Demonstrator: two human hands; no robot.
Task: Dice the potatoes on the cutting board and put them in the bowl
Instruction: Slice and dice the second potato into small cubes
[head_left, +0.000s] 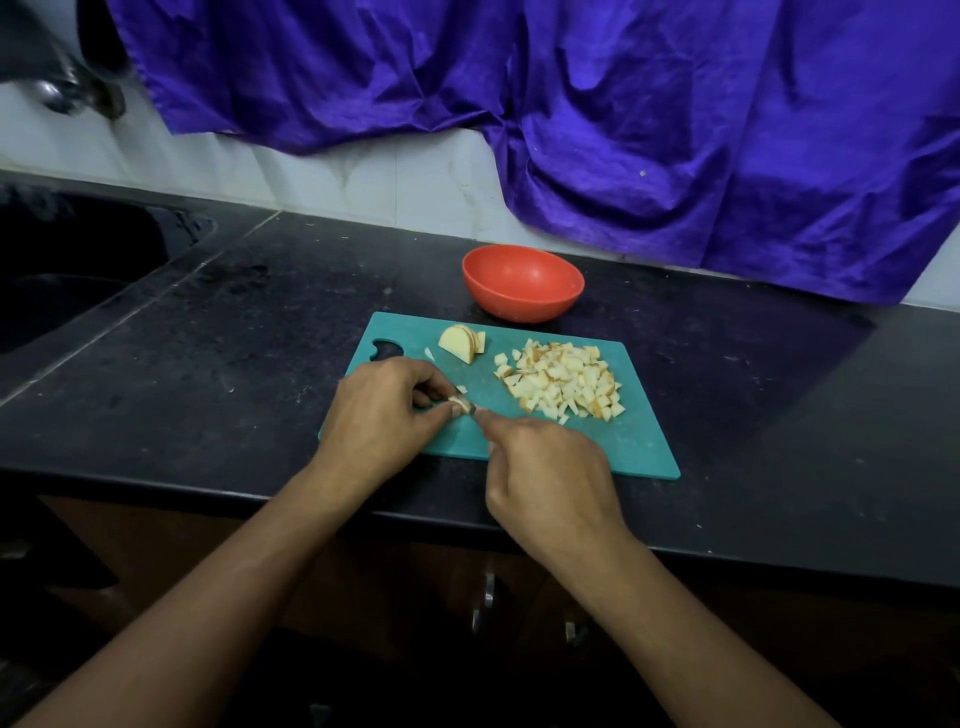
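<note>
black counter (218, 364), teal cutting board (635, 442), purple cloth (623, 114)

Purple cloth (623, 114) drapes the white wall (363, 171) above a black counter (234, 374).

Home kitchen: black stone worktop (208, 338) with inset sink (67, 275), tap (57, 91), tiled wall (363, 171), cupboard handles (485, 597) below.
</note>
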